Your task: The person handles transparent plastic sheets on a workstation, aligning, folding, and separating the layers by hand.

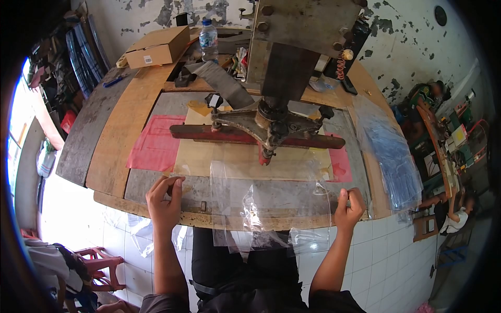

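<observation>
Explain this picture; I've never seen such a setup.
One camera on the person's head looks forward and down. The bare left hand and bare right hand have curled fingers near a wooden worktable's front edge; a clear, shiny plastic sheet is between them, though whether they grip it is unclear. Ahead, a grey metal machine with a long red bar stands over a cream rectangular sheet and a pink sheet. Behind are a brown cardboard box and a clear, blue-capped plastic bottle.

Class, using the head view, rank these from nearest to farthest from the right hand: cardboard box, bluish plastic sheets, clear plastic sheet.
1. Clear plastic sheet: just to its left.
2. Bluish plastic sheets: to its right.
3. Cardboard box: far back left.
</observation>
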`<action>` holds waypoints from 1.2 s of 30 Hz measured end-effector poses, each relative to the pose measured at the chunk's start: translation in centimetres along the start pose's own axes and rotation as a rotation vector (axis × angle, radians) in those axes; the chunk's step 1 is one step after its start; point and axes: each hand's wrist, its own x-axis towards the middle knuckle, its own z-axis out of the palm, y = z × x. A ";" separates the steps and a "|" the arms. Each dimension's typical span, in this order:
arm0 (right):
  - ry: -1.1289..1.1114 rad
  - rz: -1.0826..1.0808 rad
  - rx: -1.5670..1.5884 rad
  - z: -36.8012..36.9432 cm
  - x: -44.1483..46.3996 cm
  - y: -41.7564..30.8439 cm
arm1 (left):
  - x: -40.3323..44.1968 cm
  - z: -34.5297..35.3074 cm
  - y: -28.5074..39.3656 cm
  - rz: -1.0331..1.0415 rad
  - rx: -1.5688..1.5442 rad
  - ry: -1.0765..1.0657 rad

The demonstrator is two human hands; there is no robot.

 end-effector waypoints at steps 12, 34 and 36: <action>0.002 -0.007 -0.009 0.0 -0.1 0.2 | 0.0 0.0 0.1 -0.006 0.006 0.000; 0.001 -0.009 -0.011 -0.2 0.0 -0.2 | 0.0 0.0 0.2 0.001 0.007 0.001; -0.002 -0.007 -0.006 -0.1 -0.1 -0.2 | 0.0 0.1 0.0 0.000 0.007 0.006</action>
